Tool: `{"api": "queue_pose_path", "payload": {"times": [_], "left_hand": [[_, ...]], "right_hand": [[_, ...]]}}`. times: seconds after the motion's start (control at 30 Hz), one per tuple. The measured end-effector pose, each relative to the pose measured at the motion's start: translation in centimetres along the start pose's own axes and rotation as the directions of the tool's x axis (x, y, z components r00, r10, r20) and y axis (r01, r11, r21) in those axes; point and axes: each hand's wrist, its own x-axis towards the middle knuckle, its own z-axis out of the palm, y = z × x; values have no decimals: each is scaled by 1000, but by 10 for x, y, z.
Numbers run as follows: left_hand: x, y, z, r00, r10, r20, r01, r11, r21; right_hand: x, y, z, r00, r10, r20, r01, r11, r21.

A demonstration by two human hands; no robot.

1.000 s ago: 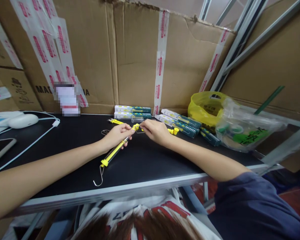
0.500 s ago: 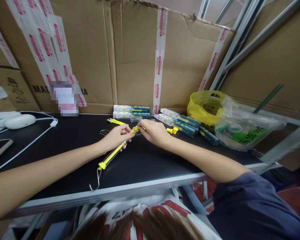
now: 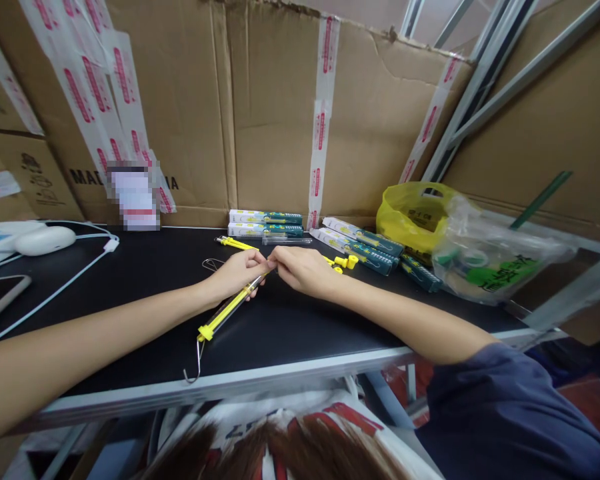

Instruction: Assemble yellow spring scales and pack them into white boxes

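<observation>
A spring scale (image 3: 229,309), a clear tube with a yellow inner part and a yellow end piece, slants from my fingers toward the table's front edge. From its lower end hangs a metal hook (image 3: 199,363). My left hand (image 3: 237,272) is closed around the upper part of the tube. Against its thumb, my right hand (image 3: 303,270) pinches the scale's upper end, which its fingers cover. Beyond my left hand lies a yellow rod (image 3: 237,244), with a thin wire loop (image 3: 212,265) nearer. Yellow caps (image 3: 349,262) lie just past my right hand.
Printed slim boxes (image 3: 266,230) stand along the cardboard wall, with more boxes (image 3: 363,247) to the right. A clear tube (image 3: 286,240) lies before them. Yellow (image 3: 395,217) and clear (image 3: 485,257) plastic bags sit at right. A white cable (image 3: 75,283) and a phone (image 3: 5,293) lie left.
The scale's yellow upper end has gone out of sight behind my right fingers, which have moved slightly closer to my left thumb. My left hand keeps its hold on the tube.
</observation>
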Motion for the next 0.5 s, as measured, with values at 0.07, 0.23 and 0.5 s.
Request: {"api": "queue_pose_path", "payload": {"times": [0.07, 0.23, 0.5], "left_hand": [[1, -2, -1, 1000, 15, 19, -15, 1000, -2], [0, 1, 0, 1000, -7, 15, 7, 1000, 13], [1, 6, -2, 998, 2, -62, -4, 999, -40]], "right_hand": [[0, -1, 0, 1000, 10, 7, -10, 999, 37], [0, -2, 2, 999, 41, 0, -41, 992, 118], [0, -5, 6, 959, 274, -66, -207, 845, 493]]}}
